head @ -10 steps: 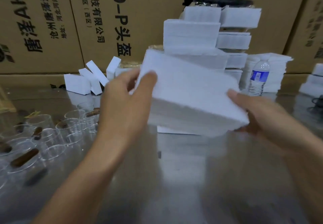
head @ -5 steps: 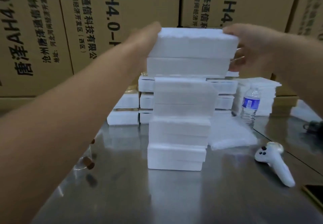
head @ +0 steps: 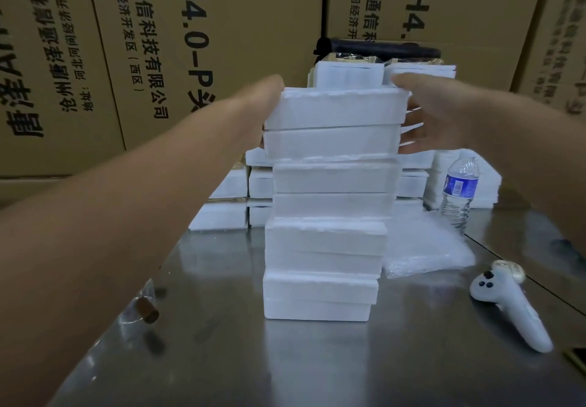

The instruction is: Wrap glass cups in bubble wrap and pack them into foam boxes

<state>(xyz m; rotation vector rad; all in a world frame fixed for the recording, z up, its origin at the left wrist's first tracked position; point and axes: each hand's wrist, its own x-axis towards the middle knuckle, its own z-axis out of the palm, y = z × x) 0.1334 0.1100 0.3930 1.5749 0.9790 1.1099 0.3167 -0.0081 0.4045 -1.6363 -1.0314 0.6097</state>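
A tall stack of several white foam boxes point(head: 323, 292) stands in the middle of the steel table point(head: 317, 368). The top foam box point(head: 336, 121) sits on that stack, slightly offset to the right. My left hand point(head: 260, 99) grips its left end, with the fingers hidden behind it. My right hand point(head: 444, 118) holds its right end, thumb on the top edge and fingers down the side. A sheet of bubble wrap point(head: 421, 248) lies to the right of the stack. One glass cup point(head: 144, 306) with a brown piece shows under my left forearm.
More foam boxes point(head: 228, 213) are piled behind the stack, in front of a wall of cardboard cartons point(head: 222, 26). A water bottle point(head: 459, 191) stands at the right. A white controller point(head: 507, 308) and a phone corner point(head: 578, 359) lie near the right edge.
Both hands carried the foam box from low over the table up onto the stack. Since half a second ago it has come down a little and sits on the boxes below.
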